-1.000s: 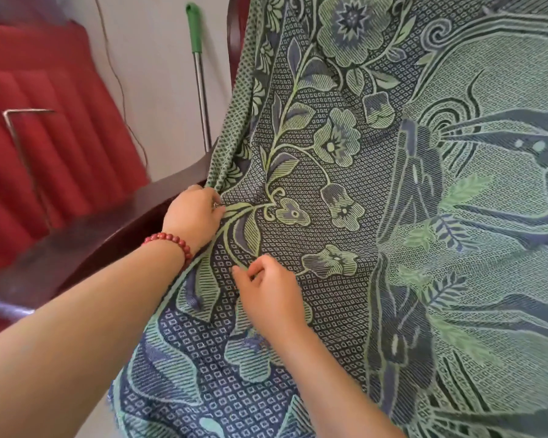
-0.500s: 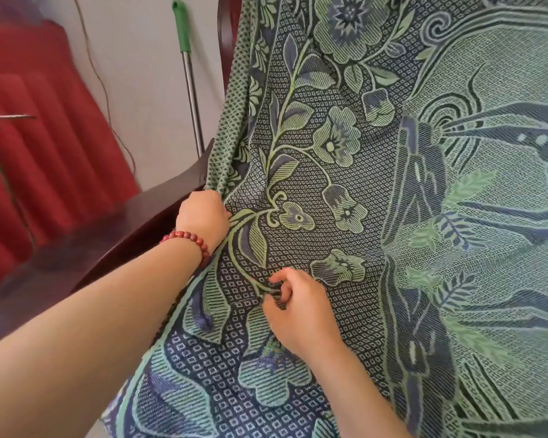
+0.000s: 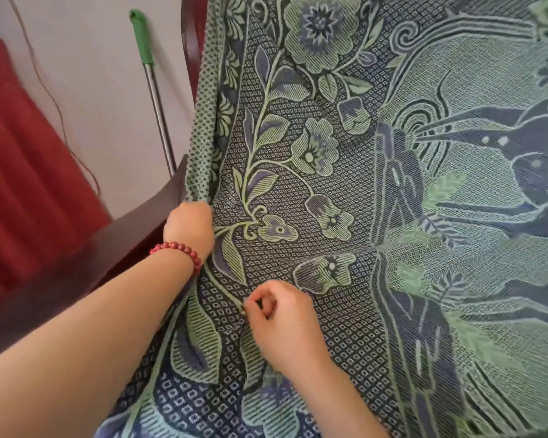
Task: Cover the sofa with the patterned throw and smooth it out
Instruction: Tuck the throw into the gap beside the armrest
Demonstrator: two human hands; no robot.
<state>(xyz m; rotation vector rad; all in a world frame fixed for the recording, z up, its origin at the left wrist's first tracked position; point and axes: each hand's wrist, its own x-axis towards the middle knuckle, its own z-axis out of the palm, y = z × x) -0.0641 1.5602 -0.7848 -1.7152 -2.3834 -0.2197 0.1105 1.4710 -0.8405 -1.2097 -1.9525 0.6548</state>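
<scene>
Throw (image 3: 377, 184) lies draped over the sofa (image 3: 124, 245). Left hand (image 3: 189, 229) grips its edge by the wooden arm, fingers curled into the cloth. Right hand (image 3: 285, 324) pinches a fold just below.

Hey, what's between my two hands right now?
Only the throw itself: a patterned stretch with a leaf motif runs between the left hand and right hand, seen in the head view.
</scene>
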